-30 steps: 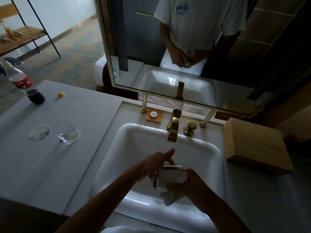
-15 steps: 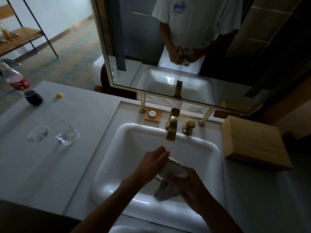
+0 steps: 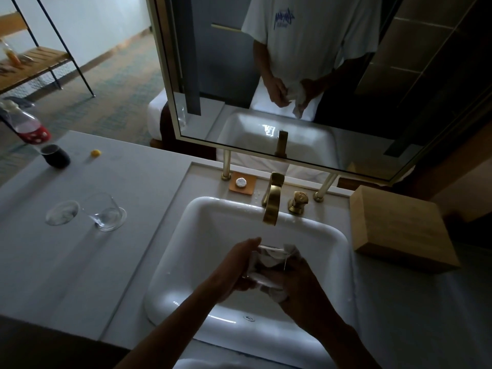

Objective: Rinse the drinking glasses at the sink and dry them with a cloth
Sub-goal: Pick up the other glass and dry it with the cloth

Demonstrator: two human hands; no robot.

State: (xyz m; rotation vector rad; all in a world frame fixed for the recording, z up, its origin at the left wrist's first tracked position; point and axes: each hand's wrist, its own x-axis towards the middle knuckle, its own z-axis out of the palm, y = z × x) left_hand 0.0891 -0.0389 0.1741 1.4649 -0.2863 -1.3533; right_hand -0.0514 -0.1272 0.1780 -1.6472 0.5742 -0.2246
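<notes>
Both hands work low over the sink (image 3: 202, 251), just below the brass tap (image 3: 273, 206). Left hand (image 3: 237, 265) wraps the side of a drinking glass (image 3: 266, 265), fingers curled round the wall; right hand (image 3: 298, 283) grips the glass through a white cloth (image 3: 279, 294), part of the cloth pushed into the mouth, a tail hanging under the palm. Main risk, as I judge it: wet glass plus a twisting wipe; if the left hand's hold slackens, the glass could slip and strike the hard basin or the tap spout right above it. Pressing too hard with cloth inside a thin wall could crack it. The dangling cloth end may dip onto the wet basin and stop drying well. Light is dim, so leftover streaks would be hard to spot. Counter (image 3: 80, 262) is pale grey and smooth; on it to the left stand two other glasses (image 3: 106, 213), close together, one looking upside down, though I cannot be sure. Further back: a dark cup (image 3: 56, 155), a bottle (image 3: 26, 123) with a red label, a small yellow bit (image 3: 95, 153). A wooden box (image 3: 399, 230) sits right of the basin, a mirror (image 3: 292, 75) behind.
</notes>
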